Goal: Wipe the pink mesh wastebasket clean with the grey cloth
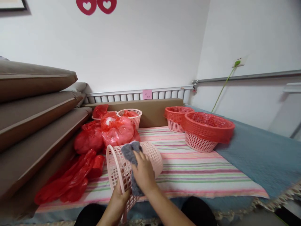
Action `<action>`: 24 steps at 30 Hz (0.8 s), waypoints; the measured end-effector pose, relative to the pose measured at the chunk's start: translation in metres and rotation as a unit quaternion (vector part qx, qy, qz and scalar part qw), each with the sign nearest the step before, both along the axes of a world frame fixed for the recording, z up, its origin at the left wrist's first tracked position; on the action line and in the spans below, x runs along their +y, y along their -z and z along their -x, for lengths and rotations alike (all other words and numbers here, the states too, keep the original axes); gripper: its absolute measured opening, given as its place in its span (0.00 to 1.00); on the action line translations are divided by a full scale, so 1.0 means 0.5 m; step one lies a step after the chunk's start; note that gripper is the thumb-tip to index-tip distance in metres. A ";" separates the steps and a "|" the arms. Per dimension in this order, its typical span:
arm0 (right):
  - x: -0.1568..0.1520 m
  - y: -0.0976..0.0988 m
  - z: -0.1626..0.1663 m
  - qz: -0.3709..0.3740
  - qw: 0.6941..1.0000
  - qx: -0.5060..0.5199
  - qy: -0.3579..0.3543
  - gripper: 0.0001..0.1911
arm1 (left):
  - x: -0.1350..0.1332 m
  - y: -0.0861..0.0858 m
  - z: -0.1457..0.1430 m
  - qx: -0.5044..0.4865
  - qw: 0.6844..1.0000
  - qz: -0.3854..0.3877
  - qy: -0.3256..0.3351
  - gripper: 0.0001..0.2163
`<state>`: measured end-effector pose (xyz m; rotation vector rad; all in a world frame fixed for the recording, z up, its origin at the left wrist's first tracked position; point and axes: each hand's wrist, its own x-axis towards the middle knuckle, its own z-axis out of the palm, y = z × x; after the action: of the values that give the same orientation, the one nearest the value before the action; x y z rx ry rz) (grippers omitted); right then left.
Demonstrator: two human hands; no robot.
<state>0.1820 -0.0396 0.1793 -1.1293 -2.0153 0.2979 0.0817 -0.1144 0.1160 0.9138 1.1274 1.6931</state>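
From the held basket (155, 155), bags (122, 130) lie at eleven o'clock, stacked cushions (35, 106) at ten, two lined baskets (201, 142) at two, the radiator (134, 92) at twelve.

Pink note (147, 93) on radiator (127, 93); handwriting (148, 96) illegible

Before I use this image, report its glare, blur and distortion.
In the head view, glare glints on the shiny red bags; the wide lens seems to stretch the cushions, which look soft toward the left edge; the right hand and grey cloth remain distinguishable.
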 end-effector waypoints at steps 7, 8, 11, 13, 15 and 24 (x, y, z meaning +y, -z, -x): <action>-0.081 -0.024 0.066 -0.039 0.993 0.041 -0.100 0.30 | 0.003 0.030 0.025 0.045 0.998 -0.023 -0.043 0.27; -0.072 -0.018 0.061 -0.045 0.994 0.033 -0.095 0.30 | 0.002 0.033 0.026 0.050 0.997 -0.026 -0.050 0.27; -0.022 0.007 0.028 -0.054 0.997 -0.004 -0.051 0.31 | -0.006 0.037 0.027 0.032 0.999 0.006 -0.009 0.33; 0.028 0.025 -0.011 -0.034 0.999 -0.036 0.007 0.32 | -0.015 0.039 0.025 0.013 0.999 0.029 0.041 0.37; 0.080 0.044 -0.057 0.002 0.994 -0.069 0.088 0.31 | -0.024 0.042 0.022 0.026 0.996 0.027 0.081 0.37; 0.147 0.084 -0.136 0.015 0.976 -0.109 0.186 0.30 | -0.023 -0.002 0.016 -0.014 0.995 0.012 0.094 0.43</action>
<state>0.2500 0.0340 0.1374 -1.5835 -1.9364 0.0119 0.0736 -0.1257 0.1171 0.9474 1.0094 1.5317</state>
